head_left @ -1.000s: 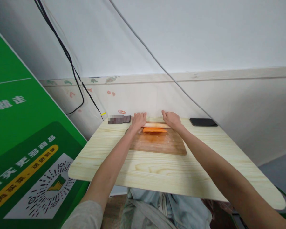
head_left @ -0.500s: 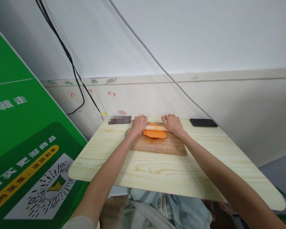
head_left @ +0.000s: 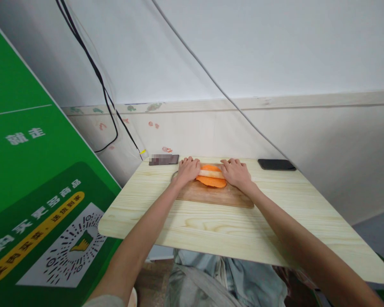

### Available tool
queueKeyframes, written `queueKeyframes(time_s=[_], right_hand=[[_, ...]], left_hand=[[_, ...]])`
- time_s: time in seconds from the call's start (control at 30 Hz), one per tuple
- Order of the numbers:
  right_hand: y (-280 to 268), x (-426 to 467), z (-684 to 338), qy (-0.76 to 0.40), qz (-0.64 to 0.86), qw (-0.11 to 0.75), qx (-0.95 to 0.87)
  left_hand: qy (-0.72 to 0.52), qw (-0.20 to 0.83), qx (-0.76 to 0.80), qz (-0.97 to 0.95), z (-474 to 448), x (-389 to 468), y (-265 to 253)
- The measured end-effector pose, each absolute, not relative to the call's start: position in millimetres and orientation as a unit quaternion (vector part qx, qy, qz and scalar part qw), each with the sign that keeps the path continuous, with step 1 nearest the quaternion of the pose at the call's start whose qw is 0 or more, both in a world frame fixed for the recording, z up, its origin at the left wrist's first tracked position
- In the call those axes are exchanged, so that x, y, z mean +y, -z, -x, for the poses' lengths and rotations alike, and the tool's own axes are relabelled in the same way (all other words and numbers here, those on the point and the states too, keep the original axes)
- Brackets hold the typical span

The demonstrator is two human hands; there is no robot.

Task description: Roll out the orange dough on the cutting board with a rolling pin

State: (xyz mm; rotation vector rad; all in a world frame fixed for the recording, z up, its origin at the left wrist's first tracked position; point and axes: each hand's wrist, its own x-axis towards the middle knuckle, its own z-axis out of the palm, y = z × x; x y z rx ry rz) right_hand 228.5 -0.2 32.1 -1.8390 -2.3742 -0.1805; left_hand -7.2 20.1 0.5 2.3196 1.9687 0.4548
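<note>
A pale wooden rolling pin [head_left: 211, 174] lies across a flattened sheet of orange dough [head_left: 211, 182] on a wooden cutting board [head_left: 216, 198]. My left hand [head_left: 188, 169] is closed over the pin's left end, and my right hand [head_left: 236, 172] over its right end. Both hands hide the ends of the pin. Dough shows on the far side of the pin and on the near side, with its near edge rounded.
The board rests on a light wood-grain table [head_left: 195, 230] against a wall. A black phone [head_left: 277, 165] lies at the back right and a dark flat object [head_left: 164, 160], partly blurred, at the back left. A green printed panel [head_left: 35, 162] stands left; cables [head_left: 94, 64] hang down the wall.
The rolling pin has come slightly nearer to me under both hands, and more orange dough shows beyond it. The whole view has shifted a little.
</note>
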Motion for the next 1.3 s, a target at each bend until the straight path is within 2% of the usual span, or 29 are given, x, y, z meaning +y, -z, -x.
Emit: queueKeyframes(time_s=[0.13, 0.43, 0.63, 0.97, 1.1, 1.2, 1.3], right_hand=[[-36.7, 2.7, -226.4, 0.049, 0.619, 0.058, -0.782], [-40.7, 28.0, -229.5, -0.007, 0.625, 0.061, -0.778], [-39.0, 12.0, -226.8, 0.003, 0.631, 0.056, -0.774], [-26.0, -26.5, -223.7, 0.090, 0.615, 0.122, -0.774], [-23.1, -24.2, -228.3, 0.085, 0.579, 0.166, -0.793], [-23.0, -24.7, -233.5, 0.075, 0.533, 0.207, -0.817], [-22.7, -26.5, -238.3, 0.065, 0.477, 0.213, -0.850]], left_hand=[[-0.116, 0.023, 0.658, -0.744, 4.7, 32.4, -9.5], [-0.154, 0.124, 0.675, -0.711, 1.2, 72.9, -10.8], [-0.203, 0.068, 0.648, -0.731, 4.8, 55.7, 3.4], [-0.289, 0.023, 0.600, -0.745, 6.7, 22.8, 13.9], [-0.344, 0.073, 0.559, -0.750, 5.4, 20.3, 10.2], [-0.404, 0.154, 0.541, -0.722, 5.2, 20.2, 10.6], [-0.459, 0.234, 0.536, -0.669, 5.8, 22.0, 12.4]])
